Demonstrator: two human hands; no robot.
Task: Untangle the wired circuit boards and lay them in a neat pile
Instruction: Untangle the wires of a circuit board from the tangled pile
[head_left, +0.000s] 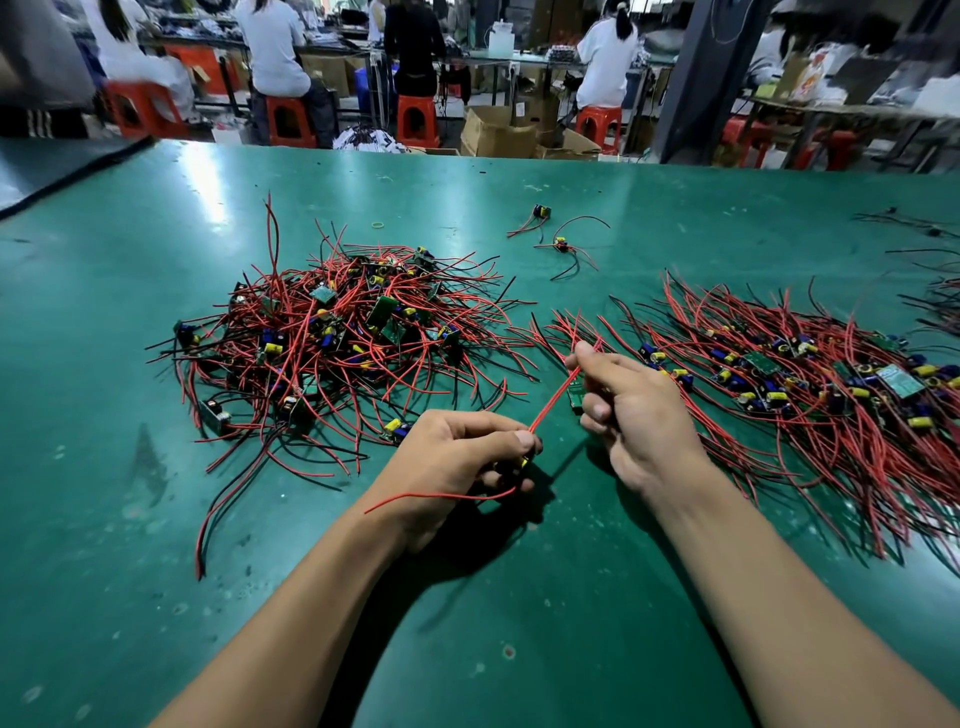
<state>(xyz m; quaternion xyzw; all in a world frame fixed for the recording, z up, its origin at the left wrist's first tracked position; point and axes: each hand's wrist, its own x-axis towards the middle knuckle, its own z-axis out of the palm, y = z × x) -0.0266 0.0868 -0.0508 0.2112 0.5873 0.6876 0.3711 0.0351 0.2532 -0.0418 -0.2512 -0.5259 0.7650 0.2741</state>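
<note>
A tangled heap of small circuit boards (332, 338) with red and black wires lies on the green table at centre left. A flatter, combed-out pile of boards (810, 384) spreads at the right. My left hand (457, 457) grips one small board, mostly hidden in its fingers; a loose red wire trails from it to the left. A taut red wire (553, 400) runs from my left thumb up to my right hand (634, 410), which pinches its far end. A small green board (575, 395) shows under my right fingers.
Two stray wired boards (558, 244) and a yellow rubber band (378, 225) lie further back on the green table (519, 597). More wires sit at the far right edge (935, 291). Beyond the table, people sit on red stools at workbenches.
</note>
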